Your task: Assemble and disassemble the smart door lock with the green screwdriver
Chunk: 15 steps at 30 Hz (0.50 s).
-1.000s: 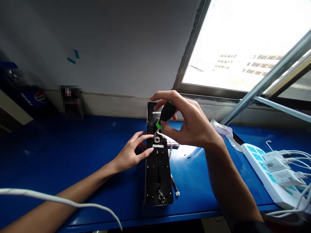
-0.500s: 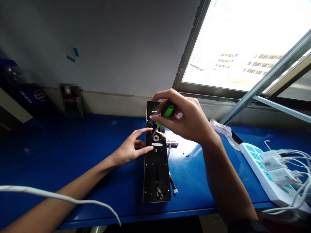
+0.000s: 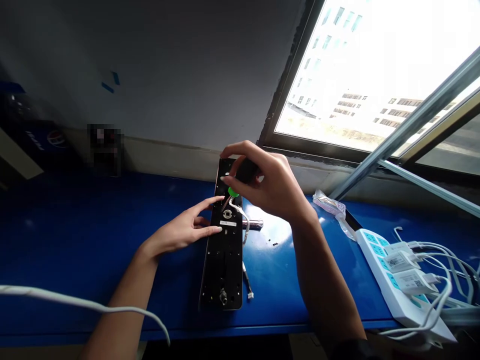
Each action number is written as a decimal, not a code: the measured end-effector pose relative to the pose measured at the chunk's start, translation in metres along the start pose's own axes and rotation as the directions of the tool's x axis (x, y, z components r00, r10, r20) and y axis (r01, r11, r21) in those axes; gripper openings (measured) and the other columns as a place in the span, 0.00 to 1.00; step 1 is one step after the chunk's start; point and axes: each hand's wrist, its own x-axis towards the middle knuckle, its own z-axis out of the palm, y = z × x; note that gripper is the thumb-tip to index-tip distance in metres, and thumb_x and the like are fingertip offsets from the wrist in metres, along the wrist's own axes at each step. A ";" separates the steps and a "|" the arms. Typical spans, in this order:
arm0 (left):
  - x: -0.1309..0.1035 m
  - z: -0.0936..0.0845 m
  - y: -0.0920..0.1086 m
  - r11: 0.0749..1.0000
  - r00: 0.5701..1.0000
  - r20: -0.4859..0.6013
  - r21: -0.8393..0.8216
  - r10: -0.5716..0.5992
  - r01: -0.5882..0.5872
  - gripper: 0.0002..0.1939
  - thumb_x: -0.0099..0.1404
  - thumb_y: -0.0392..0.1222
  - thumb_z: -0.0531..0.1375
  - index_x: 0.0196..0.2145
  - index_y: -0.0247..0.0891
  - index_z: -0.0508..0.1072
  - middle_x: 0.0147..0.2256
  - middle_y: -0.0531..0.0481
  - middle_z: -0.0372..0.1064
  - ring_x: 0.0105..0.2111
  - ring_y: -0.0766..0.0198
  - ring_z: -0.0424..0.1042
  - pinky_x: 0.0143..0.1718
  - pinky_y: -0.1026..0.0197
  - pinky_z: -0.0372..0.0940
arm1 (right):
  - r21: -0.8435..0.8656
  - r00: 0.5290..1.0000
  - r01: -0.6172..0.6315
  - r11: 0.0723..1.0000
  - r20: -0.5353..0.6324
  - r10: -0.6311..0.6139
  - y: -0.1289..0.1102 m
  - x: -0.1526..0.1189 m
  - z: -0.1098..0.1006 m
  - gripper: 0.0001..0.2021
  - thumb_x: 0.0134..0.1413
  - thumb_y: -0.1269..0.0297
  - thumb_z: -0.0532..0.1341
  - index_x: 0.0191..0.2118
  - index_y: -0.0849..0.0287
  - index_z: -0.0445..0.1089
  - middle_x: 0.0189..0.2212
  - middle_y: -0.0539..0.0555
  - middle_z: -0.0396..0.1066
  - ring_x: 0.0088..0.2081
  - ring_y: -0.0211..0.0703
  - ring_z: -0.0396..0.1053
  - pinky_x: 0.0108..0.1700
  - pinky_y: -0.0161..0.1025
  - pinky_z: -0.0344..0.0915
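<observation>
Blue tabletop (image 3: 112,220) against a grey wall (image 3: 168,75), lit by a window (image 3: 375,50) at right; white power strip (image 3: 397,300) near the right edge.

Head view: long black drilled plate (image 3: 223,265), lying lengthwise on the tabletop, within reach of both hands. Left hand (image 3: 180,230) with thumb and index finger spread, tips resting on the plate over its left side; seems to steady, nothing grasped. Right hand (image 3: 272,185) closed round a black-and-green screwdriver (image 3: 233,192), shaft slanting down just beside a silver ring (image 3: 227,214); cannot tell whether seated in a screw. White cable (image 3: 245,220) hanging past the plate's right edge.

Just changed: green inlay on the handle, visible half a second ago, now out of sight. Suggests rolling of the handle between fingers, so probably mid-turn.
</observation>
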 end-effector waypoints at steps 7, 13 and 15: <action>-0.002 0.005 -0.006 0.998 0.996 -0.065 0.039 0.058 -0.056 0.38 0.68 0.50 0.66 0.71 0.52 0.58 0.63 0.47 0.70 0.55 0.49 0.77 0.58 0.48 0.73 | -0.014 1.000 -0.010 1.000 0.012 0.010 -0.005 0.000 0.003 0.20 0.58 0.70 0.65 0.56 0.57 0.68 0.35 0.47 0.74 0.31 0.33 0.66 0.36 0.34 0.66; -0.005 0.010 -0.003 0.996 0.993 -0.074 0.035 0.090 -0.088 0.33 0.67 0.48 0.65 0.68 0.48 0.64 0.60 0.47 0.73 0.53 0.50 0.78 0.56 0.48 0.74 | -0.012 1.000 0.015 1.000 0.017 -0.014 -0.004 0.000 0.004 0.26 0.54 0.76 0.62 0.60 0.56 0.65 0.39 0.49 0.74 0.31 0.33 0.66 0.35 0.34 0.66; -0.006 0.011 -0.003 0.995 0.992 -0.084 0.043 0.094 -0.091 0.32 0.67 0.49 0.65 0.67 0.47 0.65 0.59 0.46 0.74 0.53 0.49 0.78 0.56 0.47 0.74 | -0.014 1.000 0.004 1.000 0.015 -0.004 -0.003 -0.001 0.004 0.24 0.56 0.72 0.65 0.58 0.56 0.66 0.37 0.48 0.74 0.30 0.34 0.66 0.34 0.35 0.65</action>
